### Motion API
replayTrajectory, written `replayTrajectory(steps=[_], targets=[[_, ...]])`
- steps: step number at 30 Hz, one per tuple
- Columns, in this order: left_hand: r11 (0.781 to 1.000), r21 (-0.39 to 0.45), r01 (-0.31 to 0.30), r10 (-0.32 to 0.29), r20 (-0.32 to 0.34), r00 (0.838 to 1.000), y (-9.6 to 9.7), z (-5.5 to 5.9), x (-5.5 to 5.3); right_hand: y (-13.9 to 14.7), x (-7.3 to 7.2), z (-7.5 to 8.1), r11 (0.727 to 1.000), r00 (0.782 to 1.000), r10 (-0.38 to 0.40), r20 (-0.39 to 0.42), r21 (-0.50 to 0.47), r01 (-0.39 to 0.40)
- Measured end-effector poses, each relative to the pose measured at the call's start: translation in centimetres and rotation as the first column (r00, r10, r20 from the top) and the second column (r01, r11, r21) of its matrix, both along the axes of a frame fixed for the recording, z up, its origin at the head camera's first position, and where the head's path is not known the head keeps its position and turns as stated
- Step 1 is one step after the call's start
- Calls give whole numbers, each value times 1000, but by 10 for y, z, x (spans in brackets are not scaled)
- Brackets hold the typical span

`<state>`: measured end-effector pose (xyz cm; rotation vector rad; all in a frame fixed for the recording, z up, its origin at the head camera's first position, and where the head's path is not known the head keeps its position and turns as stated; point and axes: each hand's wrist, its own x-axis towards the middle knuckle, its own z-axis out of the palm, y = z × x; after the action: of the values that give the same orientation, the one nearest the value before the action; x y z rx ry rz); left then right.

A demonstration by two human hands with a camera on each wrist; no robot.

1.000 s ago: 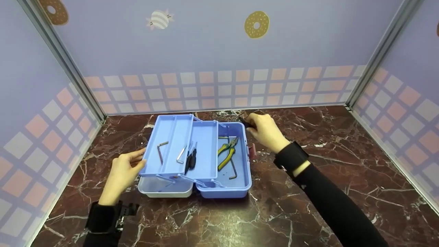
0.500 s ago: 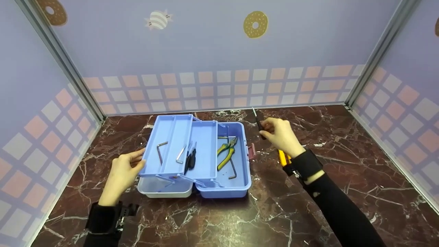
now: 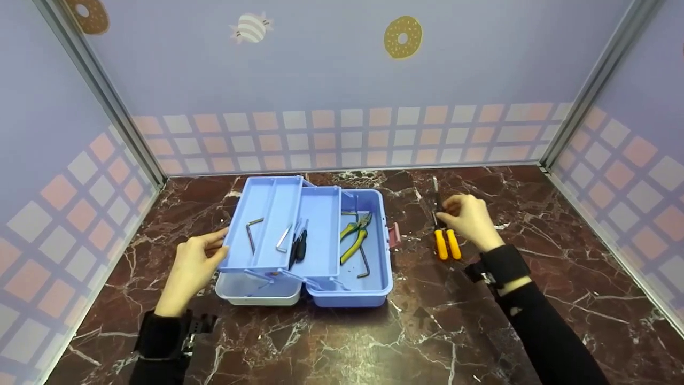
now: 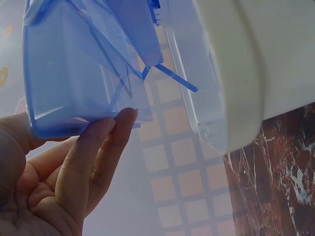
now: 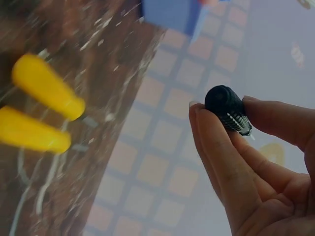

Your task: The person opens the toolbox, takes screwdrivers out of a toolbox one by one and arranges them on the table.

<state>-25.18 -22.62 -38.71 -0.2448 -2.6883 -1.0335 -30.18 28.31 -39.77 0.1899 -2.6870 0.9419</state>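
Observation:
A blue toolbox [image 3: 382,286] stands open with its trays fanned out to the left. My left hand [image 3: 191,267] pinches the left edge of the upper tray [image 3: 262,198]; the left wrist view shows its fingers [image 4: 81,162] against the tray wall. To the right of the box, my right hand [image 3: 470,219] holds a black-handled screwdriver [image 5: 221,101] between thumb and fingers, its shaft pointing to the back wall. Just in front lie two yellow-handled screwdrivers [image 3: 441,245] on the table. The screwdriver in hand partly overlaps their shafts in the head view.
Inside the box lie yellow-green pliers [image 3: 352,248] and a hex key [image 3: 365,264]. The upper tray bears two more hex keys [image 3: 250,235], and black-handled screwdrivers [image 3: 302,245] lie in the tray beside it. A red latch [image 3: 394,235] juts from the box's right side. Patterned walls enclose the table.
My right hand has carried the black-handled screwdriver from the box's back right corner rightward and nearer, uncovering the yellow-handled screwdrivers. My left hand has stayed on the tray.

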Motion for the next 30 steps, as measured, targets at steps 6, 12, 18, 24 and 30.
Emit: replayTrajectory(steps=[6,12,18,24,30], targets=[[1000,1,2,-2,-7,1000,0,-1,-1,22,3,-12,999,996,-37,76,34,34],[1000,7,0,0,-9,1000,0,-2,-1,38,4,-21,994,984,-83,159,86,70],[1000,10,-1,1,-11,1000,0,-1,-1,48,4,-28,992,959,-94,267,107,67],[1000,20,-2,2,-4,1000,1,-1,-1,53,-1,-39,979,959,-88,269,202,33],[1000,27,2,-2,1,1000,1,0,-1,53,-4,-46,967,949,-94,301,254,16]])
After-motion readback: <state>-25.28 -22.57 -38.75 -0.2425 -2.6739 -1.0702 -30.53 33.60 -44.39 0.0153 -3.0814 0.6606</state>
